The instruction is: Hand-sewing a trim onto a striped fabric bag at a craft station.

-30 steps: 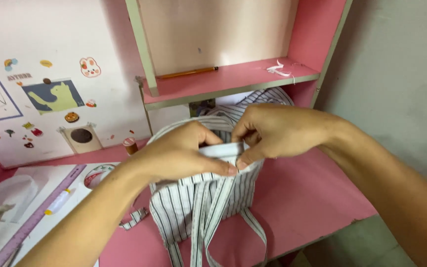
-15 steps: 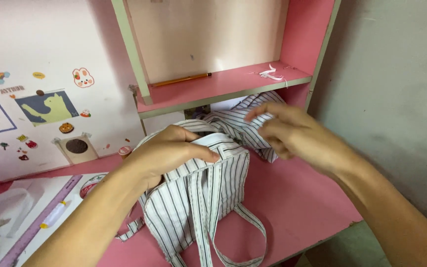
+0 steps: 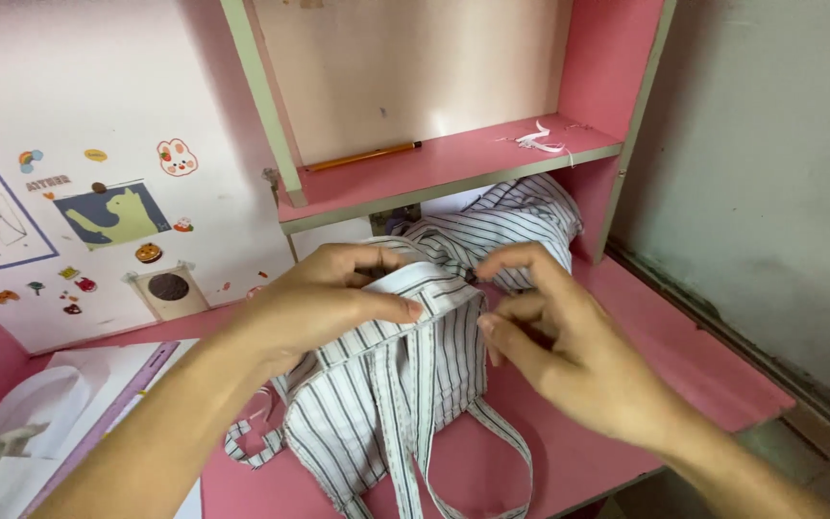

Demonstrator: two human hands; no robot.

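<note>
Pinching the folded top edge of the striped cloth bag (image 3: 405, 384) between thumb and fingers, my left hand (image 3: 324, 303) kept its grip pressed together on the fabric, just left of the middle of that edge. My right hand (image 3: 569, 356) was at the right end of the same fold, fingers (image 3: 521, 264) curled toward something small and dark at the seam, though I could not tell whether that grip was actually shut on the cloth or only touching it. The bag lay on the pink counter (image 3: 684, 356), its body running from under my hands toward me, with its long straps (image 3: 492, 452) trailing over the front and more striped cloth bunched up behind, under the shelf (image 3: 453, 168). I judged the main risk to be the fold slipping: the fabric looked thin and limp, and with only one hand surely closed on it, a pull from the right could have dragged the edge out of my left fingertips and let the layers come apart. The loose straps could also have snagged a wrist. An orange pencil (image 3: 362, 156) and a scrap of white string (image 3: 540, 139) lay on the shelf, well apart from my hands, and white paper (image 3: 60, 423) lay at the counter's left end.
</note>
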